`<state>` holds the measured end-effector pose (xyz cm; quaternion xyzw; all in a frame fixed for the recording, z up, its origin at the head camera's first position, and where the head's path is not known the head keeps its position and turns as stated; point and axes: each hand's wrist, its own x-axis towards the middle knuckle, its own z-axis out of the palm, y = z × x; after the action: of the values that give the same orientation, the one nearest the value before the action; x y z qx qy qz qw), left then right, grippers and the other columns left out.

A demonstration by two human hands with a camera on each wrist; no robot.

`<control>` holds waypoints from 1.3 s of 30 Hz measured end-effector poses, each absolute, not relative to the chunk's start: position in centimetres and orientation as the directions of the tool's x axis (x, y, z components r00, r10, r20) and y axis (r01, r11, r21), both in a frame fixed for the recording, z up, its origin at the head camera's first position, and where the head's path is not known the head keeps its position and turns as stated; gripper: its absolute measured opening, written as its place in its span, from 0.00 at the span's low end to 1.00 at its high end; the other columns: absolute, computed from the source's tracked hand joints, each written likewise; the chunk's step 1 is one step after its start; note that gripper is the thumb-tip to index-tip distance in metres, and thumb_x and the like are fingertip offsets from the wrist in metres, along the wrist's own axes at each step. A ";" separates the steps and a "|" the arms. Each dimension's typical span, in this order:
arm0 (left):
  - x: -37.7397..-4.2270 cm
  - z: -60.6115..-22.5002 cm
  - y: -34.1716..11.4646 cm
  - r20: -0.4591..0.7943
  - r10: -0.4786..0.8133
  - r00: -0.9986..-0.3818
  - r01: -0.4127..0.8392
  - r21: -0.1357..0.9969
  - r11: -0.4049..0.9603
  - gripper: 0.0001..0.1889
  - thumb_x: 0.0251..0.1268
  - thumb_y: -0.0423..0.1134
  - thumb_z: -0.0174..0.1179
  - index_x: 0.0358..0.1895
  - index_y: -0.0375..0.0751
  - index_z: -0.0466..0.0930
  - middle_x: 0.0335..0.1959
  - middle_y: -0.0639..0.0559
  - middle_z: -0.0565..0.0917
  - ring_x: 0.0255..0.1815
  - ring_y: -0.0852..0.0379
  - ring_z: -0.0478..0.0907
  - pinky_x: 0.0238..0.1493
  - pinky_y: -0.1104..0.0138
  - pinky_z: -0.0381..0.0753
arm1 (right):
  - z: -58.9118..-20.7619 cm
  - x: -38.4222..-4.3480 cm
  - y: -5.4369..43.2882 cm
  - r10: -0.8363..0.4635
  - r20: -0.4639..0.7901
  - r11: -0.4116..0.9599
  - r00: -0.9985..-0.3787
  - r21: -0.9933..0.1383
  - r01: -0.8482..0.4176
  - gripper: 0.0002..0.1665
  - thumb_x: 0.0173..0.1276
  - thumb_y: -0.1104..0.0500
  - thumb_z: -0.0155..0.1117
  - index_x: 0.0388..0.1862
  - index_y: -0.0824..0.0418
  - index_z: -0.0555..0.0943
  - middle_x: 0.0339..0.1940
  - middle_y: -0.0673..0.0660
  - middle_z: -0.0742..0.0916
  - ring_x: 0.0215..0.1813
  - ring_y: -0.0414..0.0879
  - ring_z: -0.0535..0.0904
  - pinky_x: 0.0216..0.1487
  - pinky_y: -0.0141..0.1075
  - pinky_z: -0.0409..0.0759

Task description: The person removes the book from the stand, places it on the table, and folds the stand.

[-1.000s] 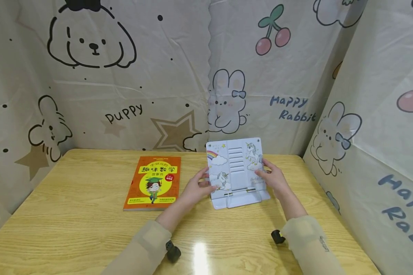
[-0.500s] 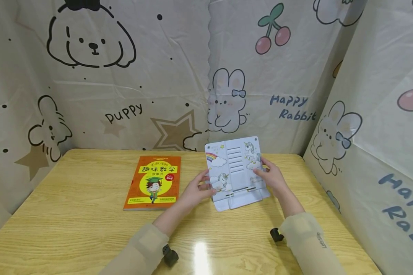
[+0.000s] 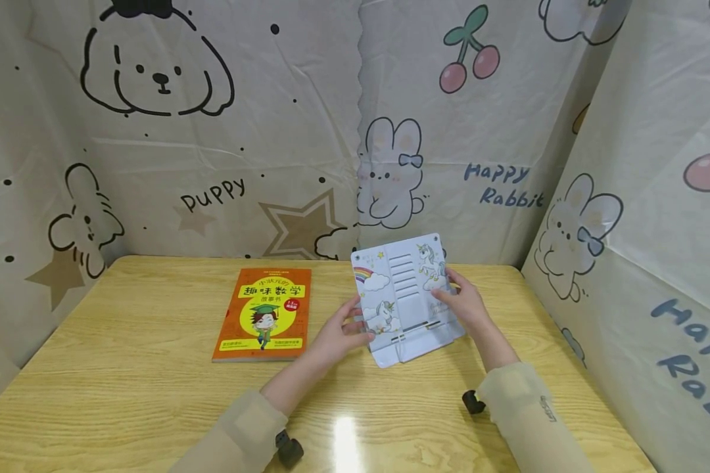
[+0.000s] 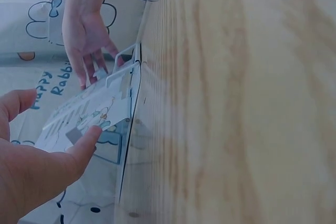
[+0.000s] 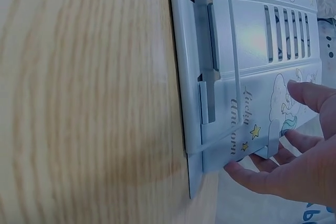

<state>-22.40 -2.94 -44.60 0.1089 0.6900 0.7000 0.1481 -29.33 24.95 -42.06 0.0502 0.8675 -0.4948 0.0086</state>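
A white metal book stand with unicorns, a rainbow and slots in its back plate stands tilted back on the wooden table. My left hand holds its left edge, the thumb on the front face. At the right edge, my right hand grips the plate with thumb in front and fingers behind. A wire page holder crosses the lower front of the stand in the right wrist view. The stand's base lip lies along the tabletop there. Most of the left fingers are hidden behind the plate.
An orange book with a cartoon figure on its cover lies flat left of the stand. Patterned cloth hangs behind the table and along both sides. Small black devices sit at both sleeve cuffs.
The book stand has turned slightly counterclockwise in the head view. Its lower left corner has come nearer me and its top has shifted left. Both hands keep their hold.
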 end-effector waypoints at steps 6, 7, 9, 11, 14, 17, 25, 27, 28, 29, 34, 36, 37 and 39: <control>-21.8 -44.4 -2.7 -0.050 0.361 -0.931 -0.056 0.998 -0.006 0.46 0.57 0.33 0.64 0.75 0.47 0.46 0.68 0.41 0.61 0.67 0.42 0.64 0.59 0.58 0.75 | -42.5 -29.7 24.7 0.090 -0.033 0.520 -0.995 -0.851 0.075 0.45 0.62 0.59 0.65 0.74 0.60 0.55 0.69 0.66 0.66 0.66 0.59 0.63 0.66 0.49 0.63; -21.6 -44.3 -2.6 -0.051 0.361 -0.931 -0.056 0.998 -0.006 0.46 0.57 0.33 0.64 0.75 0.47 0.45 0.68 0.41 0.61 0.67 0.41 0.64 0.60 0.58 0.74 | -42.5 -29.8 24.7 0.090 -0.028 0.523 -0.996 -0.849 0.072 0.45 0.62 0.60 0.65 0.74 0.60 0.55 0.69 0.66 0.66 0.66 0.60 0.63 0.67 0.50 0.63; -21.4 -44.2 -2.5 -0.054 0.360 -0.931 -0.060 0.998 -0.006 0.47 0.57 0.33 0.64 0.75 0.47 0.45 0.68 0.42 0.61 0.68 0.42 0.63 0.60 0.57 0.74 | -42.6 -29.9 24.6 0.094 -0.023 0.529 -0.995 -0.846 0.070 0.45 0.61 0.60 0.66 0.74 0.60 0.55 0.69 0.67 0.66 0.67 0.60 0.62 0.68 0.50 0.61; -21.2 -44.2 -2.5 -0.053 0.360 -0.932 -0.060 0.998 -0.007 0.47 0.57 0.33 0.64 0.76 0.47 0.44 0.67 0.42 0.61 0.68 0.42 0.63 0.61 0.57 0.73 | -42.7 -30.0 24.5 0.093 -0.020 0.532 -0.995 -0.844 0.067 0.45 0.61 0.60 0.66 0.74 0.60 0.55 0.69 0.67 0.66 0.67 0.61 0.62 0.68 0.50 0.61; -21.0 -44.1 -2.5 -0.050 0.361 -0.931 -0.052 0.999 0.005 0.47 0.57 0.33 0.64 0.76 0.47 0.44 0.67 0.42 0.61 0.67 0.42 0.64 0.61 0.56 0.73 | -42.5 -29.9 24.3 0.097 -0.028 0.539 -0.995 -0.839 0.077 0.45 0.62 0.60 0.66 0.74 0.60 0.55 0.69 0.67 0.66 0.68 0.61 0.61 0.69 0.51 0.60; -21.1 -44.2 -2.6 -0.040 0.359 -0.932 -0.027 0.999 0.040 0.46 0.58 0.33 0.63 0.75 0.45 0.44 0.66 0.41 0.62 0.66 0.41 0.64 0.61 0.54 0.73 | -42.4 -29.7 24.2 0.099 -0.038 0.537 -0.994 -0.839 0.085 0.46 0.62 0.60 0.66 0.74 0.60 0.55 0.70 0.67 0.65 0.69 0.61 0.60 0.70 0.52 0.59; -23.2 -42.9 -3.1 0.002 0.284 -0.959 0.051 0.985 0.164 0.45 0.59 0.32 0.62 0.75 0.45 0.44 0.65 0.41 0.66 0.65 0.42 0.67 0.63 0.50 0.70 | -42.4 -29.1 23.5 0.072 0.044 0.613 -0.996 -0.790 0.009 0.49 0.59 0.61 0.68 0.74 0.63 0.53 0.73 0.69 0.58 0.74 0.63 0.50 0.74 0.53 0.48; -23.9 -42.5 -3.2 0.012 0.262 -0.965 0.055 0.986 0.157 0.45 0.58 0.31 0.62 0.75 0.46 0.44 0.65 0.41 0.67 0.64 0.42 0.68 0.62 0.51 0.72 | -42.4 -28.9 23.3 0.078 0.056 0.616 -0.995 -0.788 0.004 0.50 0.58 0.61 0.69 0.75 0.63 0.52 0.73 0.70 0.57 0.74 0.63 0.50 0.74 0.53 0.47; -24.2 -42.3 -3.2 0.023 0.253 -0.967 0.064 0.986 0.155 0.45 0.58 0.30 0.62 0.75 0.47 0.45 0.64 0.41 0.68 0.64 0.42 0.69 0.61 0.51 0.73 | -42.4 -28.8 23.2 0.079 0.062 0.616 -0.995 -0.787 0.000 0.50 0.58 0.61 0.69 0.75 0.63 0.52 0.73 0.69 0.57 0.74 0.63 0.49 0.74 0.53 0.47; -24.6 -42.1 -3.2 0.031 0.244 -0.969 0.070 0.986 0.154 0.45 0.58 0.29 0.62 0.75 0.48 0.45 0.64 0.41 0.68 0.63 0.42 0.70 0.60 0.52 0.74 | -42.4 -28.8 23.1 0.079 0.068 0.617 -0.995 -0.787 -0.005 0.51 0.58 0.61 0.69 0.75 0.63 0.52 0.74 0.69 0.56 0.74 0.63 0.49 0.74 0.53 0.47; -26.4 -41.7 -3.2 0.085 0.216 -0.973 0.114 0.986 0.125 0.44 0.59 0.27 0.60 0.75 0.50 0.45 0.63 0.38 0.67 0.60 0.40 0.73 0.55 0.55 0.78 | -42.4 -28.6 22.7 0.086 0.074 0.612 -0.994 -0.791 -0.005 0.52 0.57 0.61 0.70 0.75 0.61 0.51 0.75 0.68 0.54 0.75 0.62 0.47 0.75 0.53 0.46; -27.0 -41.6 -3.2 0.095 0.213 -0.973 0.121 0.986 0.113 0.44 0.59 0.26 0.60 0.75 0.51 0.46 0.63 0.38 0.68 0.57 0.41 0.74 0.53 0.56 0.80 | -42.5 -28.5 22.6 0.085 0.068 0.606 -0.994 -0.796 -0.003 0.54 0.56 0.61 0.70 0.75 0.61 0.50 0.75 0.68 0.54 0.75 0.62 0.47 0.75 0.53 0.45; -27.2 -41.5 -3.2 0.091 0.210 -0.973 0.116 0.987 0.110 0.44 0.60 0.26 0.60 0.75 0.53 0.46 0.62 0.39 0.69 0.56 0.42 0.75 0.52 0.57 0.80 | -42.5 -28.5 22.5 0.083 0.065 0.604 -0.994 -0.797 -0.002 0.54 0.56 0.61 0.70 0.76 0.61 0.50 0.75 0.68 0.54 0.75 0.62 0.47 0.74 0.53 0.45; -27.6 -41.3 -3.2 0.082 0.212 -0.974 0.106 0.989 0.102 0.44 0.60 0.25 0.59 0.75 0.57 0.48 0.61 0.40 0.70 0.53 0.45 0.77 0.50 0.59 0.81 | -42.5 -28.5 22.4 0.081 0.059 0.603 -0.995 -0.798 0.001 0.55 0.56 0.60 0.71 0.76 0.60 0.50 0.75 0.68 0.54 0.75 0.63 0.48 0.74 0.53 0.46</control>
<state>-27.57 -3.19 -41.34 0.1074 0.7413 0.6613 0.0402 -28.50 22.39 -42.54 0.0230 0.8940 -0.4452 -0.0447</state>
